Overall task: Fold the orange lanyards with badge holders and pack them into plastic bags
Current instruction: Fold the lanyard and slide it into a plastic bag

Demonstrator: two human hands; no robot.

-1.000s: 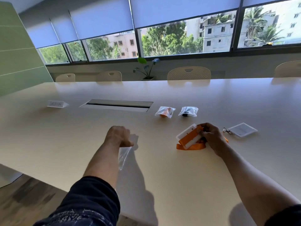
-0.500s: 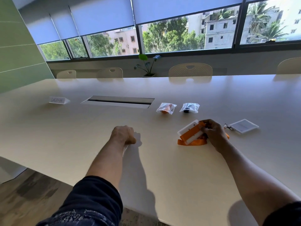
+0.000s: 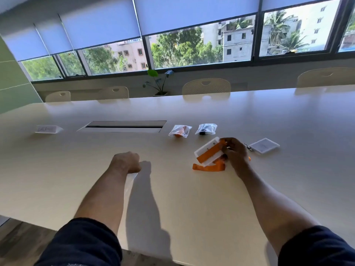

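My right hand [image 3: 235,151] grips a white badge holder [image 3: 206,148] wrapped with an orange lanyard [image 3: 210,151], tilted up off the table; loose orange strap [image 3: 208,167] lies folded beneath it. My left hand [image 3: 127,161] is a closed fist over the top of a clear plastic bag [image 3: 130,180], which shows under my wrist. Further back lie a packed bag with an orange lanyard [image 3: 180,131] and a packed bag with a black item [image 3: 206,129].
A second white badge holder [image 3: 264,145] with a metal clip lies right of my right hand. A cable slot [image 3: 123,126] and a small paper sign [image 3: 49,129] sit at the table's left back. Chairs [image 3: 206,87] line the far edge.
My right hand has lifted the wrapped badge holder slightly and turned it. My left fist has drawn the plastic bag further under my wrist, so less of it shows.
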